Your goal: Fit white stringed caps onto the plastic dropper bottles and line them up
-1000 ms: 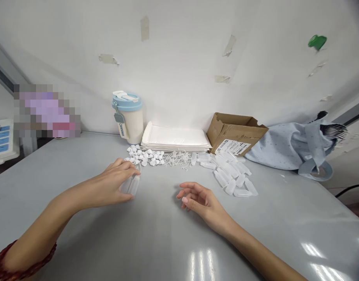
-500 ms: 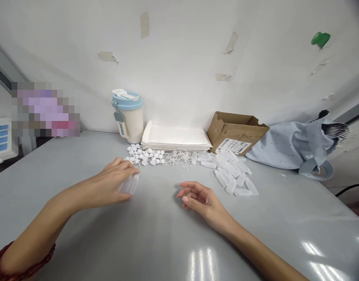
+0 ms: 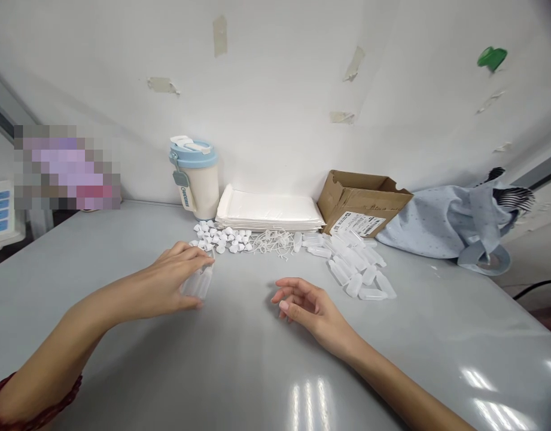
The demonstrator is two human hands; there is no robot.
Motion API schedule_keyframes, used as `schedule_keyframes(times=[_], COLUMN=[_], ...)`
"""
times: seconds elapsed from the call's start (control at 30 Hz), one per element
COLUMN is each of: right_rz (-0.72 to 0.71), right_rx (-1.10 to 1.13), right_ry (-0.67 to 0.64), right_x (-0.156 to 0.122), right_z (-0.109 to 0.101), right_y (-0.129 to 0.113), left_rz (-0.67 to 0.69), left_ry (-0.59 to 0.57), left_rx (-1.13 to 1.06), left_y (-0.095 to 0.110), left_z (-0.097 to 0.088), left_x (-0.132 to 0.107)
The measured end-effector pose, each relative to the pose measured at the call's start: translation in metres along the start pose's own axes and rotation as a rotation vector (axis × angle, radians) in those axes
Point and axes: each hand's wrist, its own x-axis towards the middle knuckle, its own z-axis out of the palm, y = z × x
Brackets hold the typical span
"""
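Observation:
My left hand (image 3: 172,280) rests on the grey table (image 3: 239,359) with its fingers curled around a few small clear plastic bottles (image 3: 198,283). My right hand (image 3: 309,308) lies on the table about a hand's width to the right, fingers loosely curled and apart, holding nothing. Behind them lie a cluster of small white caps (image 3: 221,237), a tangle of thin white plugs (image 3: 273,242) and a heap of clear bottles (image 3: 353,266).
At the back against the wall stand a cream tumbler with a blue lid (image 3: 195,178), a stack of white padded envelopes (image 3: 268,214) and an open cardboard box (image 3: 362,203). A pale blue cloth bag (image 3: 454,224) lies at the right.
Both hands have stayed nearly still; the view has shifted only slightly.

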Motion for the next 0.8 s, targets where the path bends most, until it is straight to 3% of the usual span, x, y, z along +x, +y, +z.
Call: schedule_keyframes(times=[0.27,0.47,0.67,0.8], right_rz=[0.005,-0.002,-0.057,-0.144], right_rx=[-0.011,-0.008,-0.08,-0.213], right_ry=[0.002,0.005,0.063,0.185], right_x=[0.0,0.001,0.002,0.01], right_z=[0.001,-0.001,-0.007,-0.018], right_y=[-0.001,0.0,-0.002,-0.001], left_rz=[-0.014,0.009,-0.011,0.027], left_ry=[-0.03,0.01,0.087,0.197], left_rx=[0.019,-0.021,-0.059,-0.035], left_y=[0.002,0.0,0.017,0.033], left_z=[0.001,0.0,0.0,0.006], left_x=[0.001,-0.001,0.006,0.022])
